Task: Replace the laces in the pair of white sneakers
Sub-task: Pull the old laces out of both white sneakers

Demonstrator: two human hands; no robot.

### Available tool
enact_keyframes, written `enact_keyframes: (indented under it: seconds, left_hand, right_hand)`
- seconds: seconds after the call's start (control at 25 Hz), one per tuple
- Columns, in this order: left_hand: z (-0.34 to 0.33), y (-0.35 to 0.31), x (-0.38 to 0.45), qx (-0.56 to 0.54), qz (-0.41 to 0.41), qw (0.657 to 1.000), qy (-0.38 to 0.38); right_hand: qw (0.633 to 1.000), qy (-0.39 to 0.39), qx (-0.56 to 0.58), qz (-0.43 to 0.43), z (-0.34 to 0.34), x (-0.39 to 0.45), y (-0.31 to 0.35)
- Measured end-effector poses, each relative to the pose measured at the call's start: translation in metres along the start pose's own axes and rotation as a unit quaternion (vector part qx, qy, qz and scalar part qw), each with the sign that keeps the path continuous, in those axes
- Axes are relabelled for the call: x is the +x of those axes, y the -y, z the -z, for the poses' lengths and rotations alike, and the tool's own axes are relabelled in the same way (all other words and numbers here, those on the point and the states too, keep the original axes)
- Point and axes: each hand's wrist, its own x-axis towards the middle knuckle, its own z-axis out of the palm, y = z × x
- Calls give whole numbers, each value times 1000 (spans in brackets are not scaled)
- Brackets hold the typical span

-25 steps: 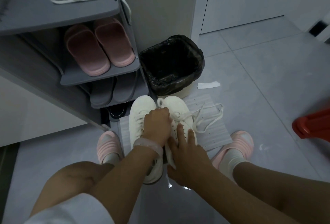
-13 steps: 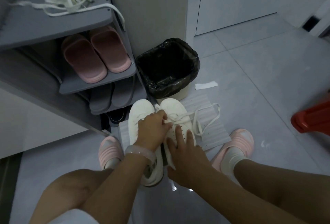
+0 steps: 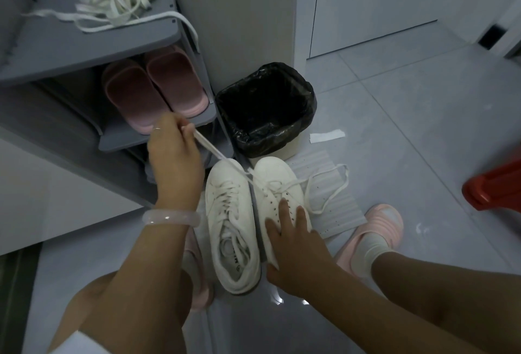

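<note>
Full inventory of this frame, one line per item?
white sneakers: 2, white, side by side on the floor
lace: 1, white, taut from right sneaker to left hand
spare laces: 1 bundle, white, top shelf
slippers: 2, pink, middle shelf
shoe rack: 1, grey, left
bin: 1, black liner, behind sneakers
mat: 1, white, under right sneaker
paper scrap: 1, white, floor
stool: 1, red, right edge
left hand: pinches lace
right hand: rests on right sneaker
</note>
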Motion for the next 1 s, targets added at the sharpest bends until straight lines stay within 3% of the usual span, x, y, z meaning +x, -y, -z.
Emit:
enact_keyframes:
  seconds: [0.24, 0.32, 0.4, 0.52, 0.6, 0.72, 0.84, 1.0]
  left_hand:
    - [29, -5, 0, -24, 26, 997, -64]
    - [34, 8, 6, 55, 11, 997, 43]
    - [29, 20, 3, 114, -2, 970, 214]
    - [21, 19, -13, 124, -7, 923, 364]
    - [14, 13, -24, 147, -28, 901, 406]
    - [-6, -4, -53, 191, -131, 866, 442]
    - [-24, -14, -86, 142, -219, 789, 557]
    - [-34, -4, -89, 109, -196, 786, 575]
  right_hand:
    - [1000, 4, 9, -2, 1, -1, 0]
    - [1000, 16, 12, -5, 5, -2, 2]
    - [999, -7, 36, -12, 16, 1, -1]
    - [977, -176, 110, -51, 36, 25, -28]
    - [965, -222, 125, -67, 42, 45, -46]
    - [978, -171, 110, -36, 42, 63, -56]
    - [986, -126, 109, -3, 49, 69, -57]
    - [993, -66, 102, -14, 60, 83, -58]
